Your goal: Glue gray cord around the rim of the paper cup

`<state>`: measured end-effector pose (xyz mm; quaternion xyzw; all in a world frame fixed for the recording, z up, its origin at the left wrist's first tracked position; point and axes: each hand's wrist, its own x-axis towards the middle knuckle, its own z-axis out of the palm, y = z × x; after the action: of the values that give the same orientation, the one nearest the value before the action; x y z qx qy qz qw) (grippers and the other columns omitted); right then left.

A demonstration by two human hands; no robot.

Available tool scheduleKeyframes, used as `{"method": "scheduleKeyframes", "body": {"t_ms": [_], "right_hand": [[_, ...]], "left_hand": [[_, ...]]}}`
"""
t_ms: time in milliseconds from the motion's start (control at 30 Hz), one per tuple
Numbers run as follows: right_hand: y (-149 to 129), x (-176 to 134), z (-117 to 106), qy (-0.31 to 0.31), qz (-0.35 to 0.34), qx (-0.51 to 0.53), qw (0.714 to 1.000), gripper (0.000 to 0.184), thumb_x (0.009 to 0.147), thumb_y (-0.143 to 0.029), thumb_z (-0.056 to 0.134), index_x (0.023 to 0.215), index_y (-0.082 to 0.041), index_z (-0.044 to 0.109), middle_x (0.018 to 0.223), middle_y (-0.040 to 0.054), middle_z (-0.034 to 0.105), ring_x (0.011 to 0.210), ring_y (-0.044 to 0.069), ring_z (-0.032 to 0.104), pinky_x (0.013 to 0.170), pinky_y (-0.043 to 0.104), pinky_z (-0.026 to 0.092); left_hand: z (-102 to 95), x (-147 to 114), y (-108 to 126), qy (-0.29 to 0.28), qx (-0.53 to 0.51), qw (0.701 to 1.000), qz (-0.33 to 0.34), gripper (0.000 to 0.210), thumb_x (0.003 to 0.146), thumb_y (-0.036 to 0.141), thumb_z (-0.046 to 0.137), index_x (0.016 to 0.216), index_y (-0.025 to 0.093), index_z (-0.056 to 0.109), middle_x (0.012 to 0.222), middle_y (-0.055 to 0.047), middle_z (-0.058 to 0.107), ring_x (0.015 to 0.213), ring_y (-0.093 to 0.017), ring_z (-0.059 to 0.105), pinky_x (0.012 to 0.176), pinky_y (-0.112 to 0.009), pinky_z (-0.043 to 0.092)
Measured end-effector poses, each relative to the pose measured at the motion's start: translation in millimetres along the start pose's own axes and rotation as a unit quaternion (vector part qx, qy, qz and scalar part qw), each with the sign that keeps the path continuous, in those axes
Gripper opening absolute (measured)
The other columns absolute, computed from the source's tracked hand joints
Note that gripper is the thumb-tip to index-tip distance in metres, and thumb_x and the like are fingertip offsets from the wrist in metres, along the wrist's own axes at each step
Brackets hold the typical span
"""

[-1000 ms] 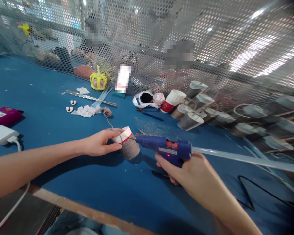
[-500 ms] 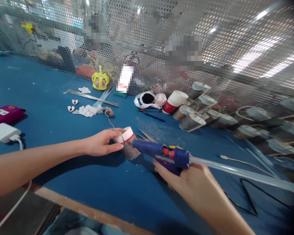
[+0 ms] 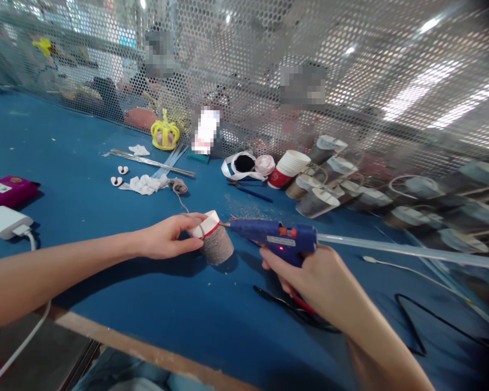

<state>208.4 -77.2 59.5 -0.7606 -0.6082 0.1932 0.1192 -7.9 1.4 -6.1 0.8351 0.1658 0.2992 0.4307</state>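
My left hand point(image 3: 173, 236) is closed on a paper cup point(image 3: 218, 245) lying tilted over the blue table. Grey-brown cord is wound round most of the cup, and a white band with a red line stays bare at one end. My right hand point(image 3: 305, 271) grips a blue hot glue gun point(image 3: 277, 236), its small red light lit and a long clear glue stick point(image 3: 375, 248) running out of the back. The gun's nozzle is at the cup's red line; whether it touches I cannot tell. From the cup, a strand of cord leads to a small ball of cord point(image 3: 180, 187).
Behind stand stacked paper cups point(image 3: 291, 163), several cord-wrapped cups point(image 3: 318, 202), pliers point(image 3: 250, 191) and a white ribbon roll point(image 3: 230, 168). A yellow crown-shaped piece point(image 3: 165, 133) sits by the perforated screen. At left are a purple power bank point(image 3: 10, 191) and a white charger point(image 3: 7, 221). A black cable point(image 3: 407, 320) lies right.
The glue gun has moved up and slightly right, its nozzle shifting from the cord-wrapped side to the red line at the cup's far side. My left hand has stayed nearly still.
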Motion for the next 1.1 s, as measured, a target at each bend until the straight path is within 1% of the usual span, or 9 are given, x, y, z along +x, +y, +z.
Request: {"method": "scheduleKeyframes", "body": {"t_ms": [133,333,467,567,633,700,833,933,1100], "right_hand": [[1,4,0,-0.002,-0.003,0.012,1.0,0.044,0.071,-0.051,0.047,0.037,-0.023,0.046,0.046,0.0033,0.06,0.051,0.018,0.059,0.061,0.029,0.045],[0,4,-1,-0.014,-0.011,0.031,0.999,0.044,0.071,-0.051,0.048,0.037,-0.023,0.045,0.047,0.0034,0.061,0.052,0.017,0.059,0.057,0.027,0.045],[-1,0,-2,-0.012,-0.011,0.039,0.999,0.043,0.071,-0.051,0.048,0.038,-0.023,0.047,0.044,0.0025,0.059,0.047,0.016,0.058,0.053,0.026,0.045],[-1,-2,-2,-0.005,-0.009,0.023,1.0,0.042,0.069,-0.052,0.048,0.04,-0.023,0.049,0.042,0.0021,0.058,0.044,0.016,0.057,0.053,0.027,0.045],[-1,-3,-2,0.0,-0.01,0.011,1.0,0.044,0.069,-0.052,0.048,0.037,-0.023,0.046,0.043,0.0028,0.059,0.045,0.017,0.057,0.053,0.028,0.045],[0,-5,-1,0.009,-0.012,0.007,1.0,0.044,0.07,-0.05,0.048,0.036,-0.022,0.042,0.042,0.0027,0.058,0.043,0.016,0.056,0.05,0.027,0.045],[-3,-11,2,0.021,-0.033,0.045,0.998,0.034,0.069,-0.044,0.05,0.042,-0.023,0.045,0.037,-0.0011,0.053,0.037,0.014,0.053,0.04,0.024,0.043],[-7,-16,5,0.012,-0.059,0.066,0.996,0.032,0.069,-0.041,0.05,0.044,-0.023,0.046,0.039,-0.0018,0.055,0.039,0.014,0.054,0.039,0.023,0.043],[-10,-21,9,0.012,-0.089,0.023,0.996,0.034,0.07,-0.04,0.049,0.041,-0.023,0.048,0.039,-0.0016,0.056,0.042,0.015,0.054,0.041,0.024,0.044]], "left_hand": [[0.0,-1,-1,0.003,0.008,1.0,-0.026,0.012,0.077,0.018,0.047,0.067,0.013,0.049,0.098,-0.012,0.059,0.107,-0.021,0.046,0.092,-0.034,0.035],[-0.5,-2,-2,0.0,0.018,0.999,-0.051,0.012,0.077,0.021,0.048,0.068,0.013,0.05,0.11,-0.014,0.053,0.11,-0.023,0.044,0.093,-0.036,0.034],[-0.5,-1,-1,0.0,0.013,1.0,-0.019,0.012,0.078,0.019,0.047,0.068,0.013,0.049,0.103,-0.013,0.057,0.108,-0.022,0.046,0.092,-0.034,0.034],[-0.2,-1,-1,0.003,0.006,1.0,0.002,0.013,0.079,0.017,0.046,0.066,0.014,0.047,0.098,-0.012,0.059,0.106,-0.02,0.048,0.091,-0.033,0.035],[-0.1,-2,-1,0.006,0.004,1.0,0.001,0.013,0.079,0.017,0.046,0.066,0.014,0.047,0.1,-0.012,0.058,0.106,-0.02,0.048,0.09,-0.033,0.037],[0.0,-1,-1,0.007,0.006,1.0,0.001,0.013,0.079,0.017,0.045,0.066,0.014,0.047,0.099,-0.011,0.059,0.105,-0.02,0.049,0.089,-0.033,0.037],[-0.1,0,2,0.001,0.02,1.0,0.003,0.015,0.08,0.017,0.044,0.065,0.014,0.047,0.098,-0.011,0.06,0.103,-0.02,0.049,0.09,-0.033,0.036],[-0.1,1,2,0.002,0.029,0.999,-0.013,0.014,0.079,0.016,0.045,0.065,0.014,0.047,0.099,-0.012,0.059,0.106,-0.021,0.047,0.092,-0.035,0.034],[0.5,0,0,0.009,0.022,1.0,-0.02,0.015,0.078,0.017,0.046,0.064,0.013,0.046,0.101,-0.013,0.058,0.106,-0.02,0.047,0.091,-0.035,0.035]]}}
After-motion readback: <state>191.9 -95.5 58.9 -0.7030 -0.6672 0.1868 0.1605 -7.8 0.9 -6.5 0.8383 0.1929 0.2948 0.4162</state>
